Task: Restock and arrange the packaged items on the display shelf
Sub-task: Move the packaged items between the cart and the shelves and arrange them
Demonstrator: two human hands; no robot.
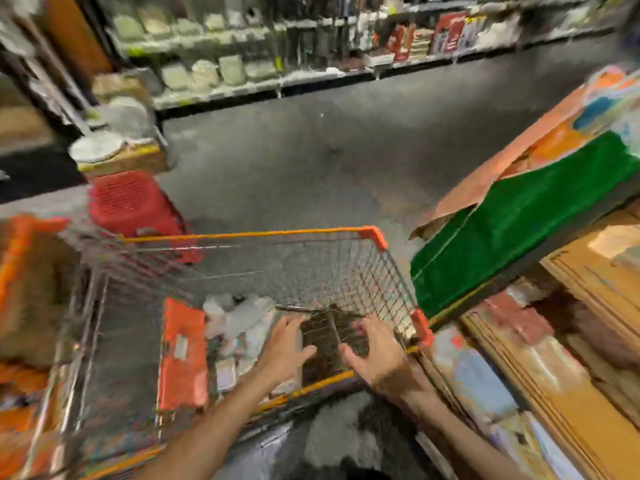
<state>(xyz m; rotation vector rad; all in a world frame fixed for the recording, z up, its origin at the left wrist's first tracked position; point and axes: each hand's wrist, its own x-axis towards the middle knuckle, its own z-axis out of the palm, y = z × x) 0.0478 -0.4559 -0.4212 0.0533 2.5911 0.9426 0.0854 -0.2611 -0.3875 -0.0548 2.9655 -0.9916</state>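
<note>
Store aisle, blurred: over a wire cart [242, 233], left grip [284, 348] and right grip [377, 355] hover released, flanking what seems a dark packet [327, 341] lying between them, equally near.

No text can be read anywhere, because the picture is too blurred. The orange pack [183, 355] inside the wire cart [242, 234] carries a pale label, and the red packages [448, 32] on the shelf far beyond the cart carry print, but both are illegible.
</note>
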